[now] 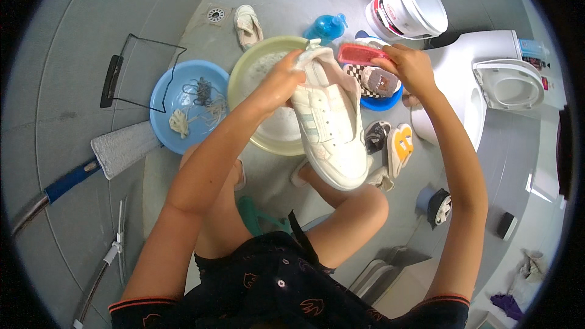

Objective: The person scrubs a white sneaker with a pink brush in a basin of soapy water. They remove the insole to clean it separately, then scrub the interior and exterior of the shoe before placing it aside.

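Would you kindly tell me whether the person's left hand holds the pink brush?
No, the right hand holds the pink brush, while the left hand grips the white shoe.

Smooth plastic is seen on the yellow-green basin point(268, 148). Over its right side, a kinda leathery, smooth upper is sported by the white sneaker point(329, 128). Right of the basin, the scrub brush point(356, 54) is made of plastic; farther right, the toilet point(448, 94) is finished in glossy ceramic. Left, fuzzy matt cloth's used on the mop pad point(125, 149).

Left fingers point(296, 64) and right fingers point(390, 60) (both curled) grip, forearms point(222, 141) angled inward.
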A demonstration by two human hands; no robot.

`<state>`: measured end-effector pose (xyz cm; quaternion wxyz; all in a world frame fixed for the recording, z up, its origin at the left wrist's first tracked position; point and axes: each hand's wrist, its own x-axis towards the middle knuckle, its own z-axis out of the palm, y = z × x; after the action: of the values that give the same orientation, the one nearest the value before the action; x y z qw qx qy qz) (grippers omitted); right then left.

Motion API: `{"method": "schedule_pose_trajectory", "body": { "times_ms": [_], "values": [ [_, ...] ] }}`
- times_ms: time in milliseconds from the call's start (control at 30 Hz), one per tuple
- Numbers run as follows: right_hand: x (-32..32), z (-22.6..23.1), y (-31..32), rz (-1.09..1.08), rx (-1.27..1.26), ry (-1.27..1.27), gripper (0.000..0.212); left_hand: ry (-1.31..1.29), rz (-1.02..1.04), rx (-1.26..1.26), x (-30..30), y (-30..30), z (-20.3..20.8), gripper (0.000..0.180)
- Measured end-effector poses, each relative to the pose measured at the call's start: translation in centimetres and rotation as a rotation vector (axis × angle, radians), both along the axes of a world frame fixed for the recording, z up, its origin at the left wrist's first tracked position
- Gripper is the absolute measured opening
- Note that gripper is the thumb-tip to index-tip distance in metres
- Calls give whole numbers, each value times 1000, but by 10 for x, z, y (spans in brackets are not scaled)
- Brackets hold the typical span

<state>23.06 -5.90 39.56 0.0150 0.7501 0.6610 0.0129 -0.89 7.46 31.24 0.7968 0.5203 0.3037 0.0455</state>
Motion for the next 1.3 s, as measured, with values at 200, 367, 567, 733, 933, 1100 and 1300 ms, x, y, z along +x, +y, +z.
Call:
{"method": "schedule_pose_trajectory", "body": {
  "times_ms": [200, 367, 567, 733, 933, 1100, 1300],
  "values": [
    [-48, 5, 37, 240, 81, 53, 48, -69, -27, 111, 0, 5, -23, 63],
    [-6, -6, 15, 23, 1, 90, 49, -28, -24, -7, -6, 3, -1, 63],
    [-29, 13, 5, -279, 111, 329, 49, -19, 27, 108, 0, 11, -30, 63],
    [-54, -9, 33, 161, 104, 94, 48, -92, -56, 128, -5, 12, -16, 66],
    [-15, -23, 12, 81, 47, 117, 51, -16, -109, 20, 0, 7, -3, 70],
    [2, 2, 0, -237, -54, 151, 48, -88, 44, 82, 3, 15, -16, 65],
    [-54, 6, 30, -33, 26, 271, 49, -76, 11, 323, 1, 11, -8, 52]
  ]
}}
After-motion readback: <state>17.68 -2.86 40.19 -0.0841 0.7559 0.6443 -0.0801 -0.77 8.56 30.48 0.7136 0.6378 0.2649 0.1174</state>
